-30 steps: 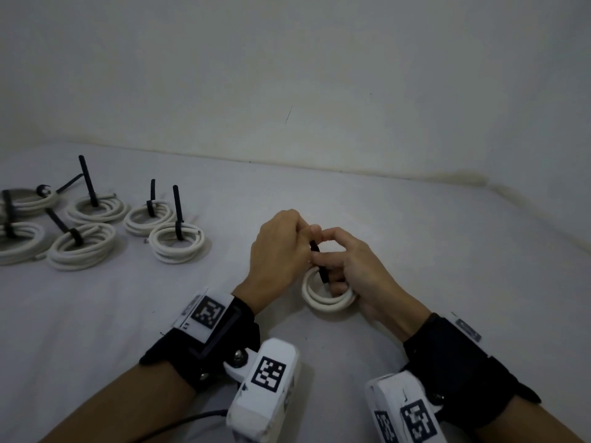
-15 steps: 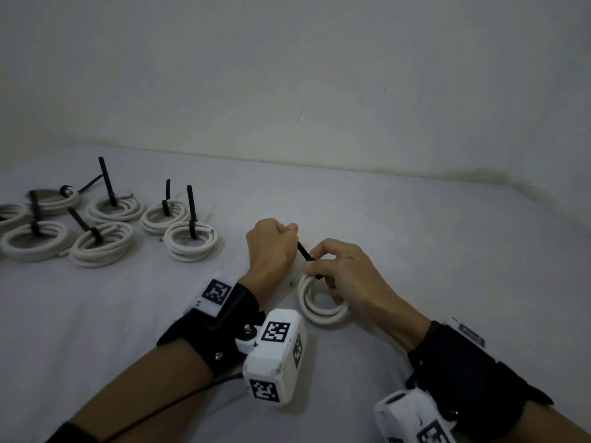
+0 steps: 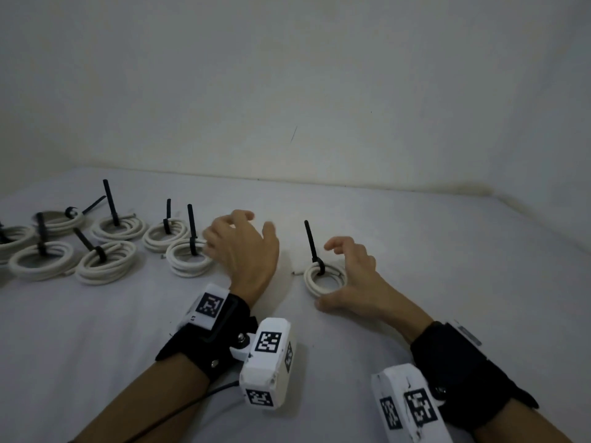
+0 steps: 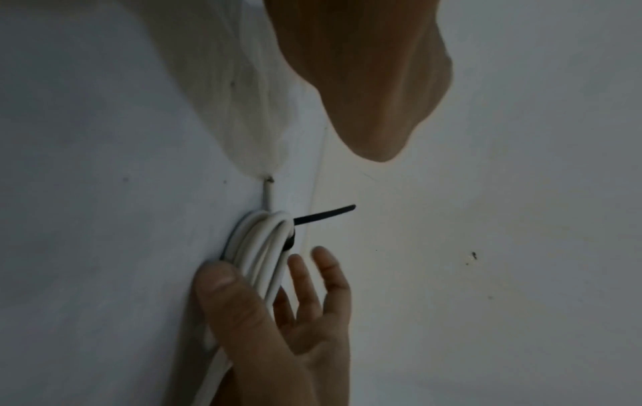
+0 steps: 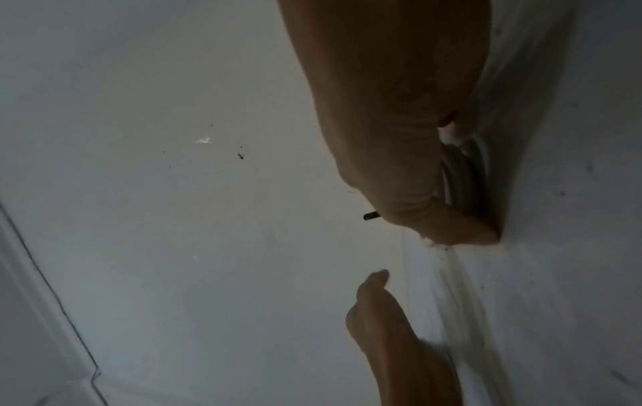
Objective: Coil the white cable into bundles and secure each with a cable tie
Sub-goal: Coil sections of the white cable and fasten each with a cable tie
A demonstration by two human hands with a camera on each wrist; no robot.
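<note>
A small coil of white cable [image 3: 307, 279] lies on the white table, bound by a black cable tie [image 3: 311, 243] whose tail stands upright and free. My right hand [image 3: 332, 276] arches over the coil with loosely curled, spread fingers; its thumb [image 3: 321, 304] rests on the table at the coil's near edge. In the left wrist view the coil [image 4: 264, 247] sits between that thumb and the spread fingers, and the tie tail [image 4: 324, 215] is untouched. My left hand [image 3: 256, 231] hovers left of the coil, fingers spread, blurred and holding nothing.
Several finished coils with black ties lie at the left, the nearest one [image 3: 188, 260] right beside my left hand. A pale wall [image 3: 287, 91] closes off the table's far edge. Bare white table [image 3: 463, 266] stretches to the right.
Both hands have let go of the tie. My left hand has swung left away from the coil, and my right hand has opened over it. The tie tail now stands free.
</note>
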